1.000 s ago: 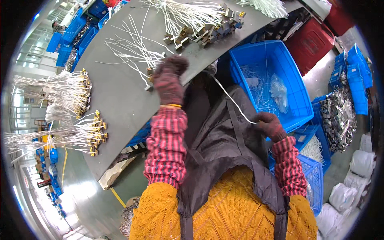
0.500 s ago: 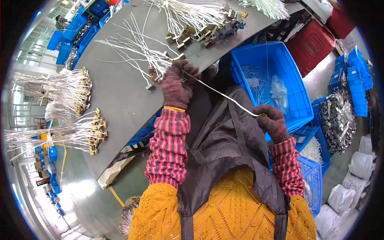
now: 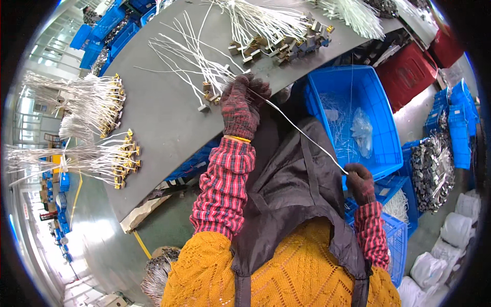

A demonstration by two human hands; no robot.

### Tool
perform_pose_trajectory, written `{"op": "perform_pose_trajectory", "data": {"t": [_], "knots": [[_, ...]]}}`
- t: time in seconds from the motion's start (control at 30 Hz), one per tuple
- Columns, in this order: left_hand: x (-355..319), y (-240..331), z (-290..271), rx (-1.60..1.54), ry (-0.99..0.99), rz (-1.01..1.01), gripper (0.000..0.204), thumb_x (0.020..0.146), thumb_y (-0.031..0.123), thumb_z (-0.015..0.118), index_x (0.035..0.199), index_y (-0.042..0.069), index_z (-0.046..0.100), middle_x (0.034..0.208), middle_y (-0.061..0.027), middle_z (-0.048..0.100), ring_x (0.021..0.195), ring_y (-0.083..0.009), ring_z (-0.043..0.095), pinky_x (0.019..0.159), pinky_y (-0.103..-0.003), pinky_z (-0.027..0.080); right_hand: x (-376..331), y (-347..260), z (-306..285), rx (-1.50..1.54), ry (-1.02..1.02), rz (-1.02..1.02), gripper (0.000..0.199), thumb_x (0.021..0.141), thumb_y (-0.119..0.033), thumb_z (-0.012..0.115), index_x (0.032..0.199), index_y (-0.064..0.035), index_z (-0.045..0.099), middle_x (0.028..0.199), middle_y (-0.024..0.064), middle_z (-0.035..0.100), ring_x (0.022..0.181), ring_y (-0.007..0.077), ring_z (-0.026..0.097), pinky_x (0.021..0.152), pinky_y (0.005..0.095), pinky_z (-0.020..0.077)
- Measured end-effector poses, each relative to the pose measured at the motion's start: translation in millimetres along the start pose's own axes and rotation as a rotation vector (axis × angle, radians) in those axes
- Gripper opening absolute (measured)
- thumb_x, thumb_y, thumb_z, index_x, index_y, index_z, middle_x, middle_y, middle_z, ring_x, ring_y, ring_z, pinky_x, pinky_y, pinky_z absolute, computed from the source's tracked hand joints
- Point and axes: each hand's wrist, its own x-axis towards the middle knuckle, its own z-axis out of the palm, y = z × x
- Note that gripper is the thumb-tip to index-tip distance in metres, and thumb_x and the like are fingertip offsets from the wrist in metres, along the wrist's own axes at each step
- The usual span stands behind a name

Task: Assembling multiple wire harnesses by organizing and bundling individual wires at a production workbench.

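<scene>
A thin white wire (image 3: 305,134) stretches slantwise over my dark apron, between my two gloved hands. At the table's near edge, my left hand (image 3: 241,110) is closed around the wire's upper part; its fingers hide the grip. My right hand (image 3: 360,183), lower and to the right, pinches the other end between thumb and fingers. Just beyond my left hand lies a loose group of white wires (image 3: 197,56) with small block-shaped ends, and a grey connector (image 3: 203,108) rests beside it.
Bundled wires with dark blocks (image 3: 276,25) lie farther back on the grey table (image 3: 153,133). Two tied bundles with yellowish ends (image 3: 125,158) sit at its left. A blue bin (image 3: 381,148) holding wire scraps and clear plastic stands right of my lap, with a red container (image 3: 409,74) behind it.
My right hand has moved down and to the right, farther from my left hand. A longer stretch of wire shows between them. The whole view has shifted slightly.
</scene>
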Motion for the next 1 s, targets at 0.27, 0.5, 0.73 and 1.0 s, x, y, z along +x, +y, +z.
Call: {"op": "perform_pose_trajectory", "data": {"t": [0.27, 0.5, 0.73, 1.0], "knots": [[-30.9, -33.4, 9.5, -0.094, -0.122, -0.098, 0.024, 0.097, 0.019, 0.061, 0.1, -0.004, 0.066, 0.088, -0.0168, 0.071, 0.08, -0.0284, 0.07, 0.076, -0.043, 0.06, 76.0, -83.3, 145.3, -0.241, -0.063, -0.756, 0.029, 0.087, -0.002, 0.062, 0.116, -0.0028, 0.065, 0.112, 0.0069, 0.067, 0.105, 0.0174, 0.062, 0.093, 0.0323, 0.0489], [-23.3, -2.9, -6.2, 0.063, -0.039, -0.013, 0.027, 0.099, 0.021, 0.059, 0.096, -0.005, 0.068, 0.09, -0.0149, 0.072, 0.081, -0.0249, 0.07, 0.078, -0.037, 0.059, 95.3, -118.4, 214.8, -0.169, -0.122, -0.794, 0.05, 0.081, 0.004, 0.07, 0.129, -0.005, 0.056, 0.119, 0.0084, 0.065, 0.108, 0.0191, 0.062, 0.094, 0.0324, 0.0501], [22.4, 22.1, -40.7, 0.59, -0.053, 0.274, 0.026, 0.097, 0.022, 0.061, 0.109, -0.001, 0.066, 0.095, -0.0131, 0.071, 0.085, -0.0242, 0.07, 0.075, -0.038, 0.06, 106.6, -141.6, 262.1, -0.111, -0.234, -0.724, 0.05, 0.079, 0.0, 0.072, 0.127, -0.0069, 0.058, 0.116, 0.0103, 0.066, 0.108, 0.0223, 0.063, 0.094, 0.0338, 0.0499], [74.3, 99.2, -49.2, 0.925, 0.383, 0.243, 0.023, 0.096, 0.025, 0.061, 0.094, 0.002, 0.061, 0.071, -0.014, 0.068, 0.045, -0.0202, 0.062, 0.04, -0.031, 0.05, 190.6, -206.9, 218.2, -0.844, 0.217, -1.213, 0.05, 0.081, -0.012, 0.07, 0.13, -0.0106, 0.055, 0.123, 0.016, 0.06, 0.108, 0.0362, 0.062, 0.09, 0.0441, 0.052]]}}
